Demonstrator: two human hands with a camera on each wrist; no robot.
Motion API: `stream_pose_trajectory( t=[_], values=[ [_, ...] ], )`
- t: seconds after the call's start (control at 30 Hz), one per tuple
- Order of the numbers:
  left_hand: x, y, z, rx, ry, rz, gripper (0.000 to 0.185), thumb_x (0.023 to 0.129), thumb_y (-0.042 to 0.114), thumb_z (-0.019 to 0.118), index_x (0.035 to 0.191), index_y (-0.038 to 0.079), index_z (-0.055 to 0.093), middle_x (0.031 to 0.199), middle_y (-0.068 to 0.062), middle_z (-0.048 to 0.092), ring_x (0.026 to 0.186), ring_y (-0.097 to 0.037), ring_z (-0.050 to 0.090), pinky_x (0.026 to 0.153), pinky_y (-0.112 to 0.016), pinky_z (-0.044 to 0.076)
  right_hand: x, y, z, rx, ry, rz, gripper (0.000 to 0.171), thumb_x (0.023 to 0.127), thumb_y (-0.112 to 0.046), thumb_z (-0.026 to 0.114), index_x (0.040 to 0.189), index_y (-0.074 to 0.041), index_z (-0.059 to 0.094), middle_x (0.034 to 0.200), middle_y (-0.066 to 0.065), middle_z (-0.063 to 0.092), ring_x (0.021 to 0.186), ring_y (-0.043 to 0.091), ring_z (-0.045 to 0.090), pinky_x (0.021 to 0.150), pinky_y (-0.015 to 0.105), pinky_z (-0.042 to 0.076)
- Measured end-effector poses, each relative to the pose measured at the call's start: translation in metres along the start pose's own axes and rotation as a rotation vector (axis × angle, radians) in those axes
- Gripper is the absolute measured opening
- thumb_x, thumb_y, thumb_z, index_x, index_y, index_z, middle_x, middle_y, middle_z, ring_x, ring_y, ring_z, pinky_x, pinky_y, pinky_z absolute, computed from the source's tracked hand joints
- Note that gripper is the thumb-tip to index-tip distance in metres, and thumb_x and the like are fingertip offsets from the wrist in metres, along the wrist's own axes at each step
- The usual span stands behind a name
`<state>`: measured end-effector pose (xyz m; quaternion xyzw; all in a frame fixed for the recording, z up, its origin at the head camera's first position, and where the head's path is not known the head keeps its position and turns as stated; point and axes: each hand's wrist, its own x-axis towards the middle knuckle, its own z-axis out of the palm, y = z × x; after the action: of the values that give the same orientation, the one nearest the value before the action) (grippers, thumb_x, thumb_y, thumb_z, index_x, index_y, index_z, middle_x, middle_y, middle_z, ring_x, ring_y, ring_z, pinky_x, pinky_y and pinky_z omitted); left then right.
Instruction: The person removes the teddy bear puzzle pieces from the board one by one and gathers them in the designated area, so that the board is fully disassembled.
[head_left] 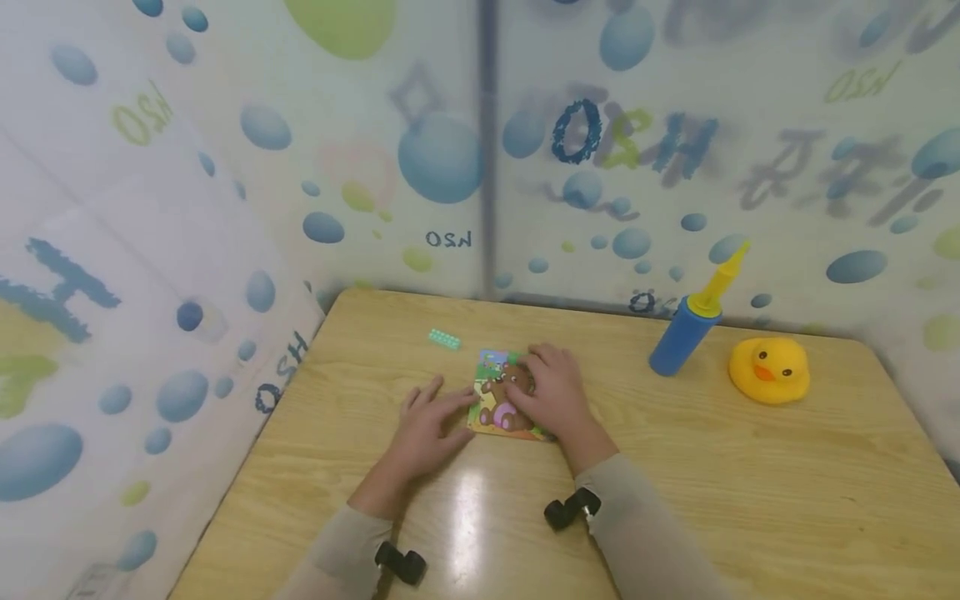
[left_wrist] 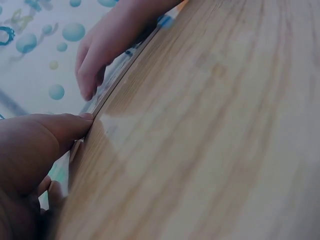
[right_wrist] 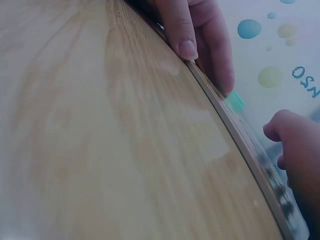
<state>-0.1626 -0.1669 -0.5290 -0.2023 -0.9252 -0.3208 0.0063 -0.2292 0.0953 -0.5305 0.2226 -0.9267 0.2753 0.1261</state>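
A small picture puzzle (head_left: 492, 406) showing a brown bear lies flat near the middle of the wooden table (head_left: 750, 483). My left hand (head_left: 429, 423) lies on the table with straight fingers touching the puzzle's left edge. My right hand (head_left: 551, 392) rests on top of the puzzle's right half and hides it. In the left wrist view my left thumb (left_wrist: 45, 142) presses against the puzzle's thin edge (left_wrist: 107, 97), with my right hand (left_wrist: 102, 47) beyond. In the right wrist view my right hand (right_wrist: 300, 150) is close, and my left hand (right_wrist: 186, 30) touches the board edge (right_wrist: 240, 145).
A small green toy brick (head_left: 444, 339) lies just behind the puzzle, also showing as the green brick (right_wrist: 235, 101). A blue and yellow hand pump (head_left: 682, 333) and a yellow rubber duck (head_left: 770, 369) stand at the back right. Bubble-patterned walls close in the table's back and left.
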Motion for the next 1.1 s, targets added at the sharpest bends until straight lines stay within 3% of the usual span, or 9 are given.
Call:
stream_pose_trajectory(
  t=[0.17,0.4,0.67,1.1],
  values=[
    [0.002,-0.001,0.002,0.002,0.003,0.008,0.053,0.096,0.031,0.079,0.147,0.026,0.065,0.159,0.005,0.054,0.158,-0.043,0.023,0.125,-0.068,0.002,0.009,-0.005,0.006,-0.002,-0.035,0.04,0.047,0.094,-0.046,0.071,0.122,-0.009,0.075,0.145,0.017,0.062,0.142,0.037,0.049,0.122,0.061,0.027],
    [0.007,0.003,0.001,-0.005,-0.006,0.005,0.051,0.097,0.03,0.078,0.146,0.025,0.065,0.159,0.004,0.053,0.159,-0.043,0.022,0.125,-0.068,0.001,0.016,-0.004,0.005,-0.081,-0.003,0.075,0.032,0.093,-0.041,0.07,0.115,-0.019,0.078,0.135,0.008,0.064,0.137,0.034,0.046,0.118,0.061,0.024],
    [0.0,0.002,0.001,-0.007,0.022,-0.002,0.048,0.095,0.026,0.079,0.141,0.024,0.069,0.157,0.003,0.056,0.158,-0.045,0.024,0.123,-0.07,0.004,0.019,-0.019,0.013,-0.086,-0.137,0.153,0.046,0.096,-0.051,0.065,0.131,-0.022,0.072,0.14,0.004,0.061,0.141,0.034,0.042,0.122,0.064,0.015],
    [0.0,0.001,0.001,0.003,0.031,0.018,0.048,0.095,0.027,0.08,0.141,0.023,0.069,0.157,0.004,0.057,0.157,-0.046,0.027,0.123,-0.071,0.006,0.02,-0.025,0.012,-0.092,-0.162,0.178,0.05,0.095,-0.053,0.067,0.131,-0.018,0.069,0.139,0.007,0.058,0.136,0.035,0.044,0.121,0.061,0.018]
  ],
)
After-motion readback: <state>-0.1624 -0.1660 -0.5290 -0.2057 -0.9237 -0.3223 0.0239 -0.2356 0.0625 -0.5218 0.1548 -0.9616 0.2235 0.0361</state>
